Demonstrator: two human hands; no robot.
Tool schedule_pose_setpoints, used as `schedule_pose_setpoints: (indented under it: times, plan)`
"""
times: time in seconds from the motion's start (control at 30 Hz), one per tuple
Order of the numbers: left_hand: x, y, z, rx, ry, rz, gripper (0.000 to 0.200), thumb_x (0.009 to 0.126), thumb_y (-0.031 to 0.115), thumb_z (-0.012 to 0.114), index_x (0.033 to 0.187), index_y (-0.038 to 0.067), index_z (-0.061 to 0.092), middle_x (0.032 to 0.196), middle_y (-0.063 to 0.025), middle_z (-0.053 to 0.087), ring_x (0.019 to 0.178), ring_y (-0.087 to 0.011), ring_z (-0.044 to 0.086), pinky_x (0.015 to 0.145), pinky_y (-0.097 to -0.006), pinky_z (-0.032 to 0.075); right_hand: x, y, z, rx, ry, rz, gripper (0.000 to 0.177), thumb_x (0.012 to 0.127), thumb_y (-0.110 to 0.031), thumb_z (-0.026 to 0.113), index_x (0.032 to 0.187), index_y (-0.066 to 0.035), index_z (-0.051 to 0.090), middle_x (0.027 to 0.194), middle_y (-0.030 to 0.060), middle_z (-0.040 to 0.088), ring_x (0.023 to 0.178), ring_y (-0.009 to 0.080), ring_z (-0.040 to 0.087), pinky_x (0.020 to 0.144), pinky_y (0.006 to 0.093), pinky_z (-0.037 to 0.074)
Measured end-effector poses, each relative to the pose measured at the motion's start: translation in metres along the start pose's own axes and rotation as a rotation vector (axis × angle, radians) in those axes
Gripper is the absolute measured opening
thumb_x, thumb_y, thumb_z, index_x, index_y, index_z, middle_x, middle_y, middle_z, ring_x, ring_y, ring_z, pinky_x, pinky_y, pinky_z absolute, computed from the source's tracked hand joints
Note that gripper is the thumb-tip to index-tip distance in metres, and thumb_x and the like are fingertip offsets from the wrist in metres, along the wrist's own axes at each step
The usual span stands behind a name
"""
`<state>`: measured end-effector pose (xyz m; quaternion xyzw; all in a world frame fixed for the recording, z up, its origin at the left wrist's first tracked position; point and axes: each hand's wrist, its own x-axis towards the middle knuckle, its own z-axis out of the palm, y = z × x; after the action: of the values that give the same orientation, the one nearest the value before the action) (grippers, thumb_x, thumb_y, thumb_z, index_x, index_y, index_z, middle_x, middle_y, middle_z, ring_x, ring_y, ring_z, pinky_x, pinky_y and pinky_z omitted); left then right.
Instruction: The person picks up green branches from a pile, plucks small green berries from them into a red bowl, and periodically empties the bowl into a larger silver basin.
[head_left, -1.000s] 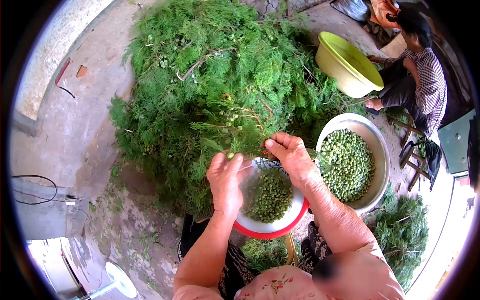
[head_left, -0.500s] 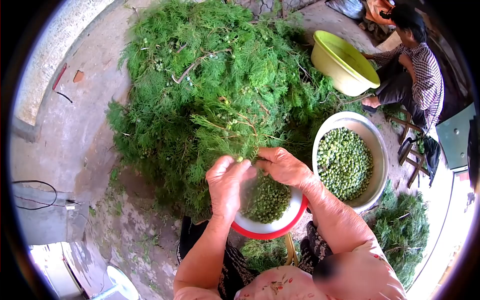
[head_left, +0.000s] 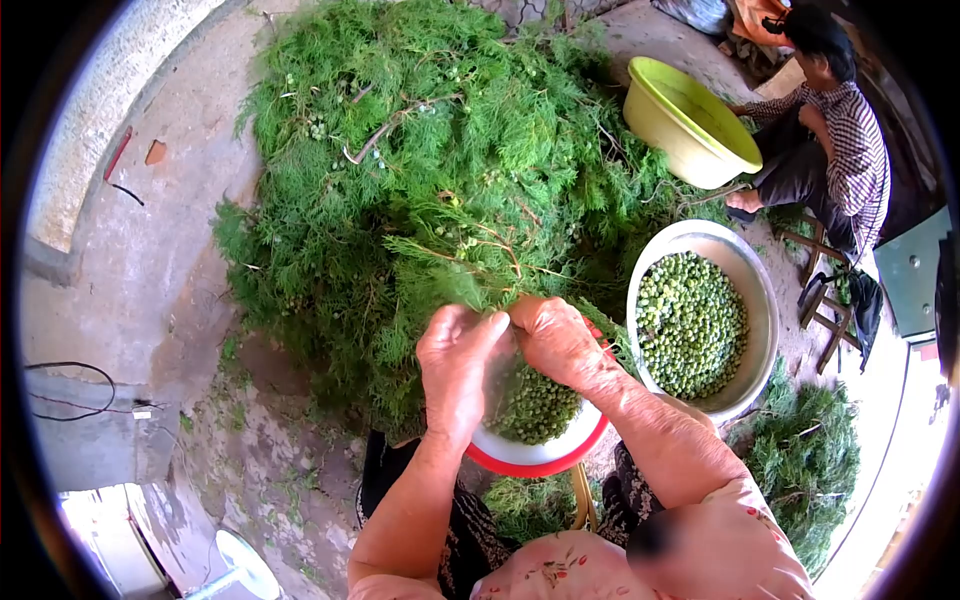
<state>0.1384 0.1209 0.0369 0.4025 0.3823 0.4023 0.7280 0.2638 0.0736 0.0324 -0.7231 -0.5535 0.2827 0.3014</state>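
My left hand [head_left: 453, 365] and my right hand [head_left: 558, 345] are close together over a white basin with a red rim [head_left: 535, 468]. Both are closed at a leafy evergreen branch [head_left: 480, 262] bearing small green cones. The left thumb presses toward the fingers, which are partly hidden under the hand. My right fingers curl round the branch's stem end, and green sprigs stick out past that hand. Inside the basin lies a heap of small green cones [head_left: 537, 408], partly covered by my hands.
A big pile of cut evergreen branches [head_left: 400, 130] lies ahead. To the right stands a metal basin [head_left: 762, 290] of green cones [head_left: 692, 325]. A yellow-green tub [head_left: 690, 150] is beyond it, near a seated person in a checked shirt [head_left: 860, 150]. More cut greenery [head_left: 800, 460] lies at right.
My right hand has turned and closed more tightly, nearer the left thumb. Green sprigs now show beside my right wrist. The left hand has shifted slightly.
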Motion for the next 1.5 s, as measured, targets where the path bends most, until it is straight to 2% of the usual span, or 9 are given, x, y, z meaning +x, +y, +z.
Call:
schedule_pose_setpoints:
  times: [0.33, 0.5, 0.57, 0.83, 0.97, 1.1, 1.27, 1.37, 1.5]
  plan:
    - [0.003, 0.001, -0.011, -0.02, 0.004, -0.143, 0.008, 0.083, 0.001, 0.055, 0.091, 0.001, 0.056, 0.076, -0.0083, 0.061, 0.058, -0.0148, 0.058, 0.053, -0.029, 0.052, 0.0, -0.001, 0.002, -0.102, 0.074, -0.124, 0.022, 0.067, 0.001, 0.056, 0.087, -0.007, 0.061, 0.081, 0.0152, 0.061, 0.079, 0.0347, 0.061, 0.067, 0.0408, 0.049]
    - [-0.008, -0.002, -0.012, 0.027, 0.048, -0.169, 0.014, 0.082, 0.0, 0.053, 0.095, -0.002, 0.058, 0.073, -0.0077, 0.061, 0.052, -0.0105, 0.052, 0.045, -0.0227, 0.04, 0.002, 0.005, 0.008, -0.198, 0.165, -0.168, 0.017, 0.068, 0.001, 0.057, 0.083, -0.005, 0.059, 0.079, 0.0141, 0.061, 0.079, 0.0341, 0.06, 0.065, 0.0391, 0.049]
    - [-0.014, -0.002, -0.019, -0.006, 0.038, -0.128, 0.004, 0.084, 0.0, 0.055, 0.085, -0.002, 0.059, 0.075, -0.0103, 0.063, 0.052, -0.0116, 0.052, 0.046, -0.0244, 0.041, 0.01, 0.012, 0.005, -0.221, 0.196, -0.139, 0.012, 0.07, -0.001, 0.059, 0.08, -0.006, 0.058, 0.079, 0.0143, 0.061, 0.078, 0.0337, 0.061, 0.064, 0.0393, 0.049]
    - [-0.033, -0.007, -0.015, 0.234, -0.187, -0.5, 0.02, 0.087, 0.013, 0.058, 0.102, 0.0, 0.061, 0.083, -0.0089, 0.064, 0.059, -0.0113, 0.057, 0.046, -0.0224, 0.046, 0.016, 0.034, -0.02, -0.023, 0.18, 0.111, 0.019, 0.073, -0.01, 0.067, 0.085, 0.001, 0.059, 0.074, 0.0233, 0.058, 0.074, 0.039, 0.059, 0.065, 0.0398, 0.046]
    - [-0.026, -0.051, -0.021, 0.555, -0.318, -0.093, 0.031, 0.084, 0.023, 0.063, 0.104, -0.001, 0.06, 0.095, -0.0083, 0.061, 0.085, -0.0158, 0.059, 0.075, -0.03, 0.049, 0.013, 0.033, -0.015, -0.013, 0.15, 0.046, 0.022, 0.073, -0.011, 0.068, 0.089, 0.001, 0.061, 0.076, 0.0229, 0.06, 0.075, 0.0374, 0.061, 0.067, 0.0381, 0.047]
    - [-0.016, -0.019, -0.005, 0.061, -0.149, -0.276, 0.039, 0.083, 0.027, 0.066, 0.112, 0.005, 0.055, 0.106, -0.004, 0.058, 0.089, -0.0145, 0.056, 0.081, -0.0295, 0.044, 0.003, 0.016, -0.009, 0.006, 0.089, 0.035, 0.018, 0.072, -0.01, 0.066, 0.088, -0.001, 0.062, 0.08, 0.0202, 0.062, 0.078, 0.0363, 0.061, 0.069, 0.0392, 0.048]
    - [-0.003, -0.029, -0.002, -0.338, -0.048, -0.283, 0.027, 0.086, 0.023, 0.062, 0.105, 0.006, 0.055, 0.095, -0.0034, 0.061, 0.082, -0.0132, 0.057, 0.073, -0.0302, 0.048, -0.006, 0.013, 0.005, -0.167, -0.148, -0.134, 0.027, 0.069, -0.009, 0.065, 0.096, -0.005, 0.062, 0.089, 0.0149, 0.059, 0.087, 0.0353, 0.059, 0.075, 0.0414, 0.048]
    - [-0.003, -0.027, -0.01, -0.393, 0.084, -0.489, 0.02, 0.09, 0.017, 0.053, 0.103, 0.002, 0.056, 0.093, -0.0066, 0.061, 0.079, -0.0161, 0.058, 0.066, -0.0315, 0.05, -0.018, -0.002, -0.003, -0.075, -0.161, -0.214, 0.027, 0.07, -0.014, 0.067, 0.094, -0.004, 0.061, 0.094, 0.0153, 0.058, 0.088, 0.0349, 0.059, 0.076, 0.0419, 0.048]
    - [0.005, -0.053, -0.028, -0.372, 0.073, -0.344, 0.019, 0.088, 0.013, 0.052, 0.1, -0.001, 0.058, 0.089, -0.0077, 0.062, 0.078, -0.0176, 0.059, 0.066, -0.0312, 0.05, -0.019, 0.0, -0.01, 0.041, -0.153, -0.265, 0.015, 0.078, -0.019, 0.061, 0.083, -0.005, 0.062, 0.089, 0.0131, 0.057, 0.087, 0.0324, 0.059, 0.072, 0.0423, 0.048]
